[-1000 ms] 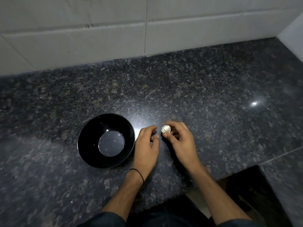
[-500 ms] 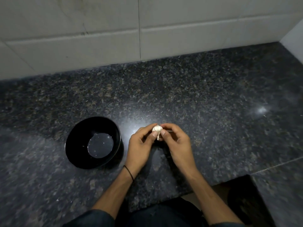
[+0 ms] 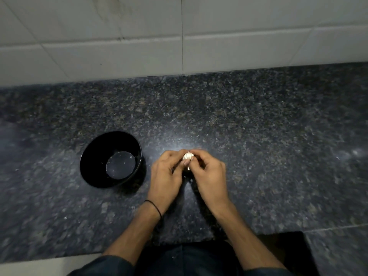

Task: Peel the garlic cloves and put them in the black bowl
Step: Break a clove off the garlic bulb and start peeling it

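Observation:
A small white garlic bulb (image 3: pixel 188 156) is held just above the dark granite counter (image 3: pixel 258 136), between both hands. My left hand (image 3: pixel 166 174) pinches it from the left, thumb on its near side. My right hand (image 3: pixel 209 172) grips it from the right with curled fingers. Most of the garlic is hidden by the fingers. The black bowl (image 3: pixel 89 158) stands on the counter to the left of my left hand, with a few pale specks on its shiny bottom and no cloves in it.
A white tiled wall (image 3: pixel 179 36) runs along the back of the counter. The counter's front edge lies close to my body, with a dark opening (image 3: pixel 288 246) below at the lower right.
My left hand has closed onto the garlic that only my right hand held a second ago. Both hands now hold it together a little higher. The view has tilted, the bowl stays put.

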